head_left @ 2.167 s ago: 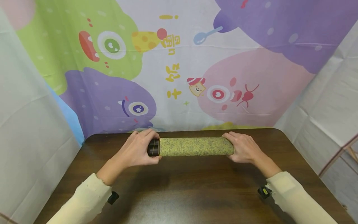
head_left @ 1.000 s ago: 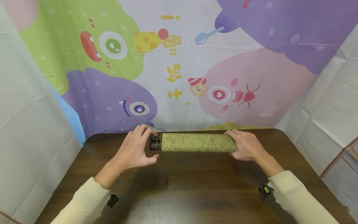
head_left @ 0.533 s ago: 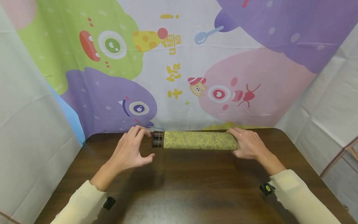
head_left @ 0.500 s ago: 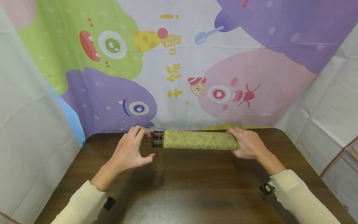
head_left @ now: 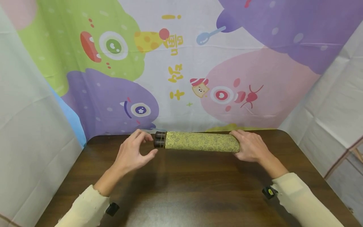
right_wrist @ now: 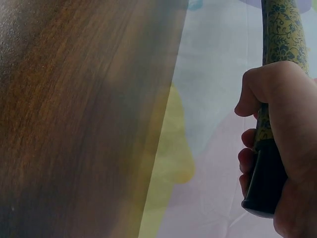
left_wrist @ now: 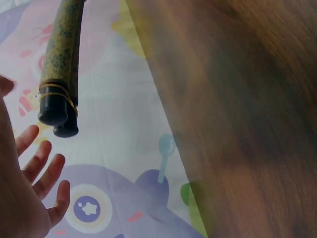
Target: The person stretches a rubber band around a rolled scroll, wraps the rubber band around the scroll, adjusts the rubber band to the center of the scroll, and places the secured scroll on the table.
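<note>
A scroll [head_left: 201,141] with yellow-green patterned cloth and two dark roller ends [head_left: 159,143] is held level above the table. My right hand [head_left: 250,145] grips its right end; in the right wrist view the fingers and thumb wrap round it, and a dark roller end [right_wrist: 265,181] sticks out below them. Thin yellowish bands [left_wrist: 55,88] loop round the left roller ends. My left hand [head_left: 131,153] hovers just left of those ends, fingers and thumb apart, touching nothing. In the left wrist view the left fingers [left_wrist: 48,171] are loosely bent with a gap to the scroll.
Below the hands lies a dark brown wooden table [head_left: 193,189]. Behind it hangs a cloth [head_left: 175,116] printed with cartoon figures. Pale fabric walls [head_left: 28,132] stand on the left and right sides.
My left hand has let go of the scroll's dark roller ends and drawn back a little to the left. The scroll has risen slightly, its left end tilting up, still in my right hand.
</note>
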Demonstrator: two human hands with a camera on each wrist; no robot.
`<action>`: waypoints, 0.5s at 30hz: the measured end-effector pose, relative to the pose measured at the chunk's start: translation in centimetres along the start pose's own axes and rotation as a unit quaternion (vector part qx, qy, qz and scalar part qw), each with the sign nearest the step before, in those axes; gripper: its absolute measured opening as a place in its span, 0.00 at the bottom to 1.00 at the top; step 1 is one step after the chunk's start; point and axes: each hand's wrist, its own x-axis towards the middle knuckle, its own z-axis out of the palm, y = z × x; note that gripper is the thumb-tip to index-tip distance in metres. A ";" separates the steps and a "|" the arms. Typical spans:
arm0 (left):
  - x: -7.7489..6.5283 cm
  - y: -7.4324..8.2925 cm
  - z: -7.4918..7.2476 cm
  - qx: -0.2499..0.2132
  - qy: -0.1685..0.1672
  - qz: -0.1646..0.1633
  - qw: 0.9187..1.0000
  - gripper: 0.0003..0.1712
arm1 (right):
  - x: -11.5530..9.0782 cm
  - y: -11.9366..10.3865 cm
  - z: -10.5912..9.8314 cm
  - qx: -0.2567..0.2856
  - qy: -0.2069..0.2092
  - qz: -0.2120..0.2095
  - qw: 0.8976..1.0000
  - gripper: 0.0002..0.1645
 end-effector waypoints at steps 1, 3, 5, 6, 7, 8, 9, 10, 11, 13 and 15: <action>0.0 0.1 0.0 -0.004 0.001 -0.002 1.000 0.19 | 0.0 0.0 0.0 -0.001 0.001 -0.001 1.000 0.45; 0.0 0.3 0.1 -0.010 0.006 -0.005 1.000 0.16 | 0.1 -0.1 0.0 -0.003 0.002 -0.003 1.000 0.44; 0.0 0.5 0.2 -0.010 0.012 -0.003 1.000 0.14 | 0.0 -0.2 0.1 -0.005 0.002 -0.003 1.000 0.44; 0.1 0.6 0.2 -0.009 0.014 -0.003 1.000 0.13 | 0.0 -0.2 0.1 -0.006 0.002 -0.003 1.000 0.44; 0.1 0.7 0.3 -0.007 0.017 -0.003 1.000 0.12 | 0.0 -0.2 0.2 -0.007 0.001 -0.003 1.000 0.44; 0.1 0.7 0.4 -0.004 0.019 -0.002 1.000 0.12 | 0.0 -0.3 0.2 -0.006 0.001 -0.003 1.000 0.44; 0.2 0.7 0.4 -0.002 0.020 -0.001 1.000 0.11 | 0.0 -0.3 0.2 -0.006 0.000 -0.003 1.000 0.43; 0.2 0.8 0.4 -0.001 0.021 0.000 1.000 0.11 | 0.0 -0.4 0.2 -0.007 -0.001 -0.003 1.000 0.43; 0.2 0.8 0.5 0.000 0.022 0.001 1.000 0.10 | -0.1 -0.4 0.2 -0.007 -0.002 -0.002 1.000 0.43; 0.3 0.8 0.6 0.003 0.024 0.003 1.000 0.10 | -0.1 -0.6 0.2 -0.007 -0.003 -0.002 1.000 0.43; 0.3 0.8 0.7 0.003 0.024 0.005 1.000 0.08 | -0.1 -0.7 0.2 -0.009 -0.005 -0.002 1.000 0.44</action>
